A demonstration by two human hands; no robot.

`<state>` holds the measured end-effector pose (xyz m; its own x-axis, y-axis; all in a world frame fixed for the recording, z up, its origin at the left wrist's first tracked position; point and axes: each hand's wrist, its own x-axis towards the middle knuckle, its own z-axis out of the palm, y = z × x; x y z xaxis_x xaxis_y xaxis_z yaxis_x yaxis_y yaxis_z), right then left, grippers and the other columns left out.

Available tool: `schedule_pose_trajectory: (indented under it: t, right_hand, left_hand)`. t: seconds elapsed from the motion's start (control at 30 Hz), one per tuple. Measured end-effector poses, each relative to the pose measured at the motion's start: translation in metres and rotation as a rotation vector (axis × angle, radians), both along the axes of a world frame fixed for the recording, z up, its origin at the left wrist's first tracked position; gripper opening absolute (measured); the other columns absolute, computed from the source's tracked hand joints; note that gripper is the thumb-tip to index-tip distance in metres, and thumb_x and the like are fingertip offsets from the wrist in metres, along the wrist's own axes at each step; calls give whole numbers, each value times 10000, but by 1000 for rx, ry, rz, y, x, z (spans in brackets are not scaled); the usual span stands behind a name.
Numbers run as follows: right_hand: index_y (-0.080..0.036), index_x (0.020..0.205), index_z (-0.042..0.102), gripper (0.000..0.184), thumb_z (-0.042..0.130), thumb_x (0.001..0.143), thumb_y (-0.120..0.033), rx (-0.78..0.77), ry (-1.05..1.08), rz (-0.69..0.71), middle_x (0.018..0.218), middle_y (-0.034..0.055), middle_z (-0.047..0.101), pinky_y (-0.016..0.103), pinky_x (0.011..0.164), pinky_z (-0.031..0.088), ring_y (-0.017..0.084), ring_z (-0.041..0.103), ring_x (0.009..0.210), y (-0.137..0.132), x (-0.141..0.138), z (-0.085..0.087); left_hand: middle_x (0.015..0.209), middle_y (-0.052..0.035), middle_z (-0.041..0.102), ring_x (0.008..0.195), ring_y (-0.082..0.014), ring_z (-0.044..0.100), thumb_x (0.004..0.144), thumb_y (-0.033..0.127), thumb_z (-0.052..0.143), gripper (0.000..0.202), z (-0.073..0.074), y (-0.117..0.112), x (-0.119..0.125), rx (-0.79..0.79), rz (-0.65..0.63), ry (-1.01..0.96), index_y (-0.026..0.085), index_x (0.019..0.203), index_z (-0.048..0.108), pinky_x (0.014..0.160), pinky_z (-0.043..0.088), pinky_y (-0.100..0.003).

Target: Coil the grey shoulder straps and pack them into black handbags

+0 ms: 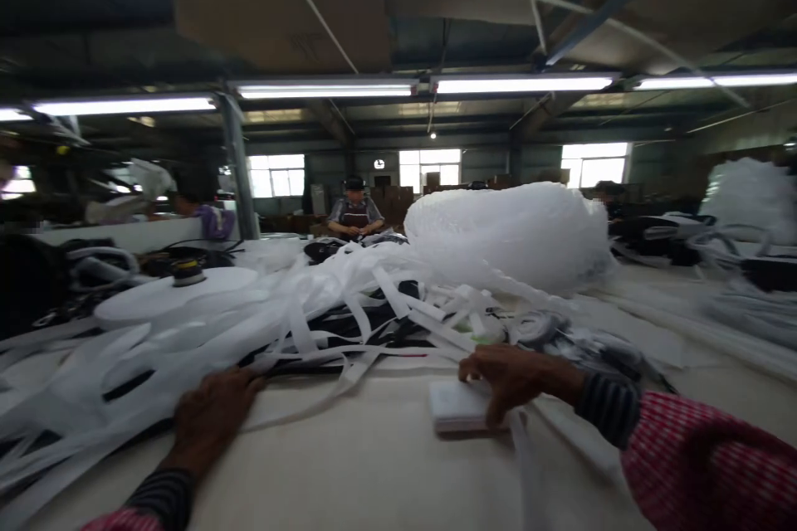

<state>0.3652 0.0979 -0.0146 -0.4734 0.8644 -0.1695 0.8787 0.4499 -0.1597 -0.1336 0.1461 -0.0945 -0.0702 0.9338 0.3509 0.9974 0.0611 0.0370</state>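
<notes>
My right hand (510,377) is closed over a flat, white rectangular block (452,408) on the table, its thumb at the near side and fingers curled on top; whether this is a folded stack or one piece is unclear. A narrow white strip (525,465) hangs down toward me beside it. To the left, my left hand (215,415) rests with curled fingers at the edge of a tangled pile of white strips (299,323). One loose white strip (311,411) runs to that hand; motion blur and the fingers hide what is gripped.
Behind the pile lies a large translucent white bundle (504,232). A white disc (180,294) with a dark and yellow roll (188,271) on it stands at the left. Plastic-wrapped dark items (579,340) lie beyond my right hand. A co-worker (354,211) sits across the table.
</notes>
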Motion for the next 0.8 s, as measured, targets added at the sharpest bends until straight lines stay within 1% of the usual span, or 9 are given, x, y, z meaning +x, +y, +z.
schedule_pose_trajectory:
  t: [0.07,0.17,0.3,0.43,0.53,0.6,0.67,0.73,0.8]
  right_hand:
    - [-278,1214,710,677,903,580,-418,18,12,-85,1120,86,672,418,876,498,334,642,1029,2,6,-3]
    - [-287,1182,712,564,880,645,-315,51,45,-92,1188,90,661,430,937,495,329,626,1103,-3,3,-2]
    - [-296,1300,656,479,758,833,-270,142,252,132,1365,90,607,424,1085,441,296,547,1287,-9,-26,10]
    - [-313,1408,586,464,670,962,-406,138,382,345,1422,80,568,413,1096,436,277,531,1301,4,-87,25]
    - [-319,1503,487,516,567,1026,-498,150,412,473,1412,73,560,399,1106,420,259,529,1276,33,-148,26]
    - [-314,1559,407,570,519,1042,-527,192,396,534,1422,85,543,414,1116,408,269,514,1275,62,-189,17]
    - [-306,1596,342,658,530,1022,-566,250,321,568,1426,104,530,447,1074,442,303,508,1252,98,-224,0]
    - [-304,1605,325,707,564,996,-573,363,191,562,1429,119,523,476,1004,484,340,496,1232,138,-251,-19]
    - [-324,1543,434,570,546,1017,-512,494,52,551,1485,110,487,480,994,483,341,476,1248,181,-269,-35]
  left_hand:
    - [1223,-157,716,1176,-396,608,993,352,398,422,4,-2,12,14,58,10,177,1180,733,904,480,-507]
    - [1307,-140,690,1245,-372,562,991,338,424,395,3,-3,18,41,75,-18,203,1239,701,953,451,-510]
    - [1346,-76,681,1268,-316,548,980,300,468,383,6,-19,14,63,28,-70,292,1305,671,995,436,-494]
    - [1385,-43,655,1328,-306,517,987,426,518,349,0,-47,12,105,-161,-219,348,1284,683,1066,429,-495]
    - [1457,-18,609,1396,-325,467,949,573,582,407,-17,-57,10,108,-316,-207,416,1317,658,1152,371,-530]
    - [1482,-4,587,1411,-343,445,926,605,614,440,-25,-54,7,94,-425,-118,455,1339,631,1164,349,-554]
    - [1441,-1,609,1377,-332,468,957,515,611,351,-26,-40,3,71,-488,-46,450,1300,646,1140,363,-545]
    - [1348,-5,657,1316,-302,506,990,315,576,242,-20,-18,-3,60,-464,-1,387,1188,694,1096,384,-519]
    - [1332,0,666,1299,-290,508,963,133,539,282,-12,7,-9,83,-385,19,316,1101,703,1067,383,-517]
